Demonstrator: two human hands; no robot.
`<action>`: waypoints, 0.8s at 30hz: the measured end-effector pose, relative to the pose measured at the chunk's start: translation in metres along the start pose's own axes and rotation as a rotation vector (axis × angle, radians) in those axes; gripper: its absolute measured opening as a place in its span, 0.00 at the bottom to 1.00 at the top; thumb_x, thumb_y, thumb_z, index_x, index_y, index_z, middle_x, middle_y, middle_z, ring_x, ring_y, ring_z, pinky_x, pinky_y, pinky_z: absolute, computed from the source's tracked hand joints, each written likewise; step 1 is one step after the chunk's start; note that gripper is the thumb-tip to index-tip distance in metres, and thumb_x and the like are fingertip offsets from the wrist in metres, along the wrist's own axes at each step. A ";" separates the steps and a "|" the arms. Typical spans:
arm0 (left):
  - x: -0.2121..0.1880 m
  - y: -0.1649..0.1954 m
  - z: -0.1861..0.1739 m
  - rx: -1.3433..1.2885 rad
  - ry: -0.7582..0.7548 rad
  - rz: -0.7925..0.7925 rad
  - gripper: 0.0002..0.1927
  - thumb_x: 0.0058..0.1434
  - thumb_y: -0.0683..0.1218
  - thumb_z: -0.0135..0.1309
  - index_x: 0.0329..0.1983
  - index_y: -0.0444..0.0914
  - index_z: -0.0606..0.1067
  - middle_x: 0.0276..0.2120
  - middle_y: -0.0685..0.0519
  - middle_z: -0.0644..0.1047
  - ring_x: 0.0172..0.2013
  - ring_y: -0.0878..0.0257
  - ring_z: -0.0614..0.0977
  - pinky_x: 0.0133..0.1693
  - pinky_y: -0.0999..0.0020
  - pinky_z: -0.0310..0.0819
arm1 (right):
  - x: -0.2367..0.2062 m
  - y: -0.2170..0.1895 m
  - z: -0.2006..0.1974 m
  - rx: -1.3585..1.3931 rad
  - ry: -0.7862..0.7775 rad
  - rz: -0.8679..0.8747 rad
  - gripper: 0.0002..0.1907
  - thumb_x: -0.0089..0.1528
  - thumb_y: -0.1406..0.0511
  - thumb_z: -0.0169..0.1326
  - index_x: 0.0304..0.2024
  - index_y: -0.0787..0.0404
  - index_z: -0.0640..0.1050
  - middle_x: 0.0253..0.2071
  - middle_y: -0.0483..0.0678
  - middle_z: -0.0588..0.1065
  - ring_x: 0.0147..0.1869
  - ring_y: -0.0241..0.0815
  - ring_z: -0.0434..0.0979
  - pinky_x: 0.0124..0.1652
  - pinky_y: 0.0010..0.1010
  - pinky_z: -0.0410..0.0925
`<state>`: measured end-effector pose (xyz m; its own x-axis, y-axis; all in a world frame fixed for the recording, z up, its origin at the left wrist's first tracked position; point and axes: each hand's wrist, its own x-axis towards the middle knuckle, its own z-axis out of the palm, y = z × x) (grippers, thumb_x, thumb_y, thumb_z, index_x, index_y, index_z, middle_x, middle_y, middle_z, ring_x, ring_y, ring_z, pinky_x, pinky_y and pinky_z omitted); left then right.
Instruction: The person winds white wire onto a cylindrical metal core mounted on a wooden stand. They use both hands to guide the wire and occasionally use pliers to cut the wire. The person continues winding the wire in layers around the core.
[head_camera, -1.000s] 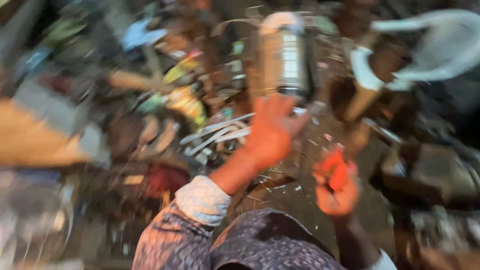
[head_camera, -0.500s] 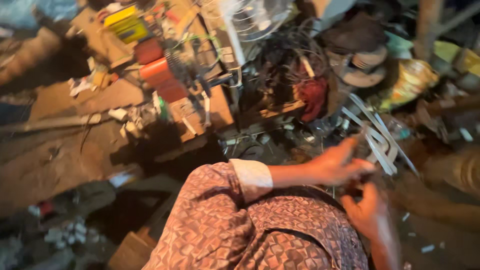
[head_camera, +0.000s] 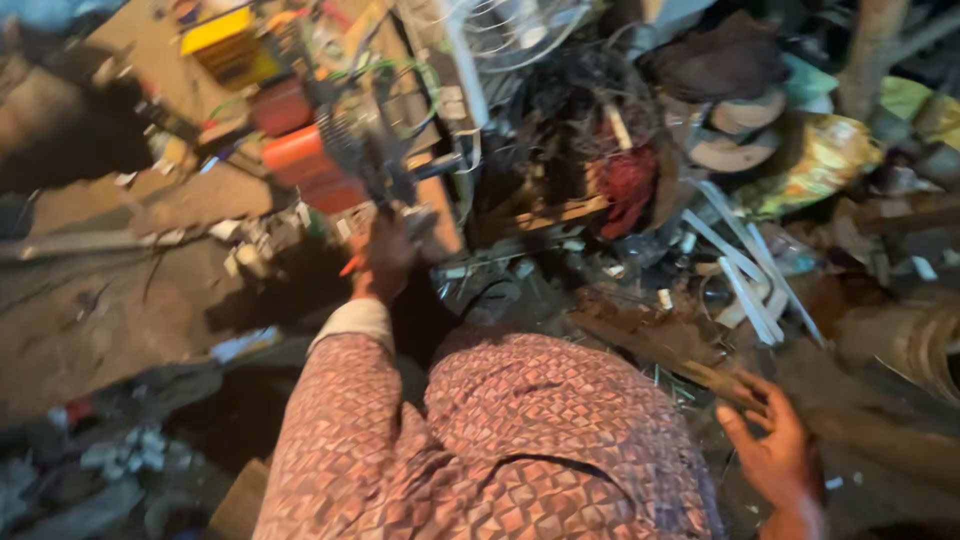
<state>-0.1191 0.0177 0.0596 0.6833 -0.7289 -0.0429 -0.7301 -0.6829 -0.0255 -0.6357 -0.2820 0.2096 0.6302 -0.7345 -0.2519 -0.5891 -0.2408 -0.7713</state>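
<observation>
Left hand (head_camera: 385, 255) is up at the scrap pile, fingers curled on the lower edge of a dark motor block (head_camera: 375, 165). There's something thin and orange-red (head_camera: 350, 266) by the heel of the hand; can't tell if it's gripped, too blurred. The patterned sleeve (head_camera: 340, 420) has a pale cuff (head_camera: 350, 320).

The motor block sits on the heap just above the hand, touching an orange cylinder (head_camera: 300, 160) on its left. Green wire (head_camera: 400, 75) loops over it. A yellow box (head_camera: 225, 40) sits further up-left, apart from the block.

Right hand (head_camera: 775, 450) is low at the frame's right edge, palm half open, fingers spread and loosely bent. Fingertips are at the end of a rusty flat bar (head_camera: 660, 345) that runs up-left along the ground. Can't tell if they're touching or just beside it. No closed grip visible.

Around it:
- Tangle of black wire (head_camera: 580, 110) sits centre top, with a red bundle (head_camera: 630, 185) at its right edge.
- White plastic strips (head_camera: 745, 275) are fanned out right of centre, between the red bundle and the right hand.
- Two round discs (head_camera: 735, 130) are stacked above the strips.
- Wire fan guard (head_camera: 520, 25) is at the top, partly cut off.
- Bare dirt floor (head_camera: 90, 320) is on the left, with small pale scraps (head_camera: 245, 345) on it.
</observation>
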 end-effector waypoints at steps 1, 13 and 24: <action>0.004 -0.001 -0.004 -0.010 -0.001 -0.015 0.22 0.60 0.61 0.54 0.49 0.42 0.78 0.44 0.34 0.75 0.47 0.36 0.78 0.43 0.44 0.74 | -0.004 0.003 -0.004 0.024 0.029 -0.046 0.33 0.59 0.62 0.61 0.66 0.60 0.71 0.59 0.54 0.76 0.63 0.48 0.75 0.58 0.41 0.69; 0.001 0.340 -0.150 -0.591 0.109 0.737 0.25 0.55 0.51 0.62 0.55 0.39 0.75 0.44 0.40 0.76 0.46 0.42 0.79 0.45 0.54 0.76 | -0.217 -0.036 -0.137 0.370 0.251 -0.118 0.20 0.61 0.62 0.59 0.52 0.69 0.78 0.46 0.53 0.80 0.47 0.43 0.82 0.47 0.36 0.74; -0.160 0.554 -0.434 -0.880 0.246 1.867 0.17 0.58 0.45 0.62 0.51 0.39 0.78 0.41 0.46 0.78 0.39 0.47 0.79 0.40 0.52 0.71 | -0.294 -0.017 -0.202 0.124 0.859 -0.300 0.06 0.61 0.69 0.59 0.39 0.66 0.81 0.35 0.46 0.80 0.36 0.34 0.77 0.41 0.27 0.67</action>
<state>-0.6283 -0.2653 0.4853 -0.6618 -0.3571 0.6592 -0.2449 0.9340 0.2601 -0.9130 -0.1901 0.4148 0.1265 -0.8833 0.4515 -0.3720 -0.4642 -0.8038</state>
